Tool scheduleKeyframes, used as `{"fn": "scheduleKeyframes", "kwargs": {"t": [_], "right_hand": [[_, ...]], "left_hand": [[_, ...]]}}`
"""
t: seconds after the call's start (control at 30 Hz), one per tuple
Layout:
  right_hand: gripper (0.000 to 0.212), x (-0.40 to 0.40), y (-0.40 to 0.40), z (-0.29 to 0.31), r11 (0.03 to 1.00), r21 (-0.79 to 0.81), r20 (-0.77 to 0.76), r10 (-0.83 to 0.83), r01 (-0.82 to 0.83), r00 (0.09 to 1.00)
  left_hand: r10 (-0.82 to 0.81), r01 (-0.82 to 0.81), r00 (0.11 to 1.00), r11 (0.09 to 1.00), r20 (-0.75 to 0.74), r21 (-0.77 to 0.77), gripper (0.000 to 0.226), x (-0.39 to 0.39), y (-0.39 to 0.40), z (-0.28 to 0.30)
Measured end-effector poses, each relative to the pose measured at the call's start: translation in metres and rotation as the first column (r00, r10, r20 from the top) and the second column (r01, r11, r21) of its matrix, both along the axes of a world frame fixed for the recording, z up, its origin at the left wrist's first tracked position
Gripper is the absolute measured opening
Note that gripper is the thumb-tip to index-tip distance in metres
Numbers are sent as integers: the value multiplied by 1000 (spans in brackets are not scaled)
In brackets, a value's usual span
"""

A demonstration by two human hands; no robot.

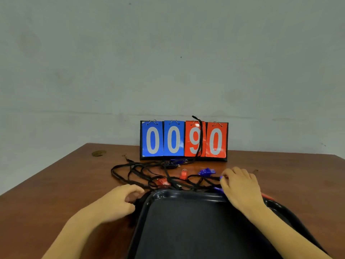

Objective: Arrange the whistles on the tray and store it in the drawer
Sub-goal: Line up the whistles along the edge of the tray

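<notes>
A black tray (186,221) lies at the near middle of the brown table. Just beyond its far rim is a tangle of black lanyards (138,172) with whistles: a blue whistle (206,171), a red whistle (183,174) and another red whistle (162,182). My left hand (119,200) sits at the tray's far left corner with its fingers curled around a black lanyard there. My right hand (240,186) lies over the tray's far right corner, and its fingertips pinch a small blue whistle (221,178). Red plastic (267,196) shows behind my right wrist.
A flip scoreboard (183,140) reading 0090 stands at the back of the table against the wall, with one lanyard draped over it. A round brownish disc (99,153) lies at the far left. No drawer is in view.
</notes>
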State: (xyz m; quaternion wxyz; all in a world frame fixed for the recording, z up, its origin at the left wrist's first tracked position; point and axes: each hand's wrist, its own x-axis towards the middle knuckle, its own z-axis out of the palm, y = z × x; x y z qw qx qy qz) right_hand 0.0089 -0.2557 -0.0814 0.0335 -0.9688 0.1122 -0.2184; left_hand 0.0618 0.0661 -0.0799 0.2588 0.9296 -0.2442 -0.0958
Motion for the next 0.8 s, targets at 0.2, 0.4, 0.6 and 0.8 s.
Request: {"fn": "scheduleKeyframes", "kwargs": {"t": [0.2,0.4,0.6,0.8], "right_hand": [[33,-11,-29,10,957,-87,-210,-290,278,934],[44,-17,-40,12,922,7,-387,-356,388,851],[37,-23,-42,19,889,-110,-455,-442,444,773],[30,-20,-43,18,906,-101,-397,-416,412,818]], "left_hand": [[-54,51,987,998,153,24,32,8,-2,-10],[154,-157,940,987,306,-14,25,10,0,-16],[380,-309,867,917,321,-251,29,2,-5,-16],[360,-187,826,901,434,-392,27,-22,-31,-6]]}}
